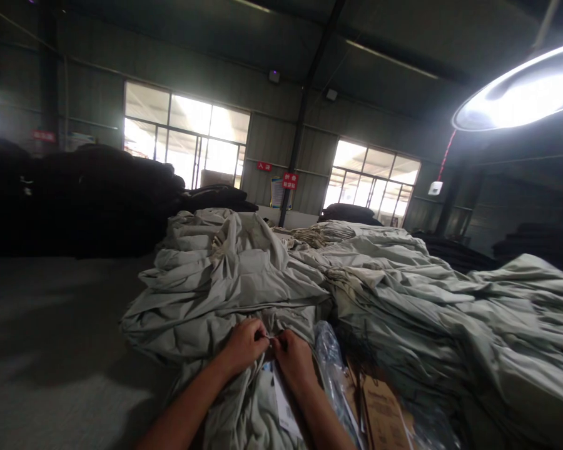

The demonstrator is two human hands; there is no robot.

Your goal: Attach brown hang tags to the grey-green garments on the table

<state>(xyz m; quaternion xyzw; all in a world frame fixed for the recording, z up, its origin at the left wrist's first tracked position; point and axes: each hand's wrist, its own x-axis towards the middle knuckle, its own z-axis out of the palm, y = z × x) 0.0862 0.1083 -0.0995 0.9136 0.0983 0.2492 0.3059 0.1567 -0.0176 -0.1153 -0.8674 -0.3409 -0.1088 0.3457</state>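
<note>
My left hand (244, 345) and my right hand (294, 361) meet over a heap of grey-green fabric (248, 275). Both are closed in a pinch, fingertips nearly touching. A thin string (271, 337) runs between them; its ends are hidden in my fingers. Below, partly behind my right forearm, hangs a white printed tag (286, 406); whether the string joins it I cannot tell. Beside my right forearm lie clear plastic bags (329, 350) and a bundle of brown cardboard tags (383, 415) on the cloth.
More crumpled fabric (426, 312) spreads to the right. Dark stacked bundles (84, 200) stand at the left over grey floor (75, 337). A bright lamp (525, 94) hangs at upper right, with a white switch (435, 188) on a red cord. Windows (182, 137) line the back wall.
</note>
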